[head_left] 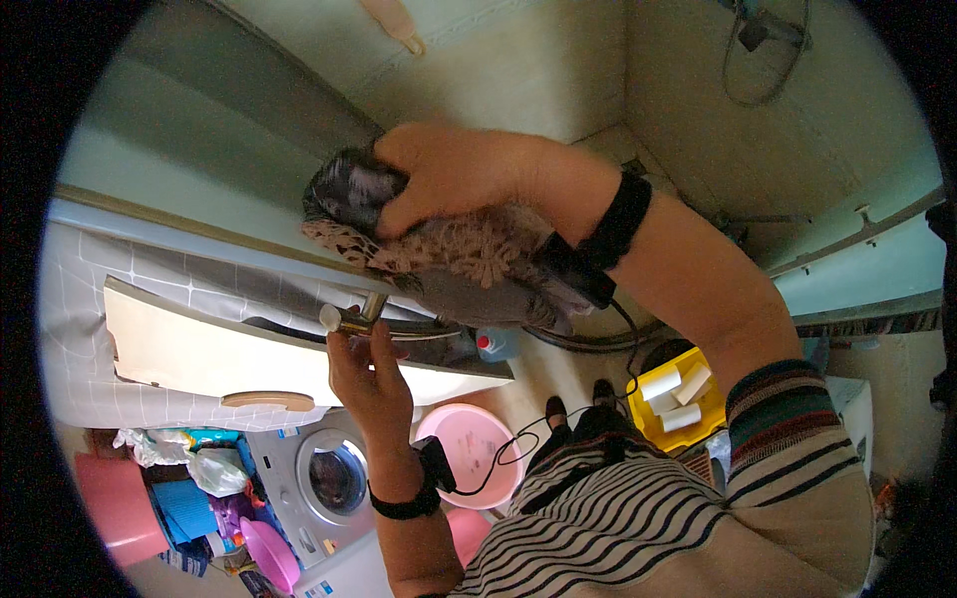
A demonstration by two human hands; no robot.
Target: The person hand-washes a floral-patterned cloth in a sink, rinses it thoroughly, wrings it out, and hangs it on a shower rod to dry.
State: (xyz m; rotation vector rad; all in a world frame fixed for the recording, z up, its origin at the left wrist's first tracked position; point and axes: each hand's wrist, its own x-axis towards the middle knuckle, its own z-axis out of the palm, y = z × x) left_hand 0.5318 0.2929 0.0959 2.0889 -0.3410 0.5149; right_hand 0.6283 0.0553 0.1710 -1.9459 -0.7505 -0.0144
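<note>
My right hand is closed on a bunched grey and brown cloth with lacy, flower-like trim. Its dark, crumpled end pokes out past my fingers, against the glass panel, and the rest hangs below my hand and wrist. Lower and to the left, my left hand has its fingers curled round a shiny metal door handle with a round pale end. That handle sits by the panel's metal-framed edge. Each wrist wears a black strap with a small dark box, and a cable trails from it.
A pink basin stands on the floor beside a washing machine. Near my feet is a yellow basket holding white rolls. A red-capped bottle stands below the cloth. A pink bucket and bags lie lower left.
</note>
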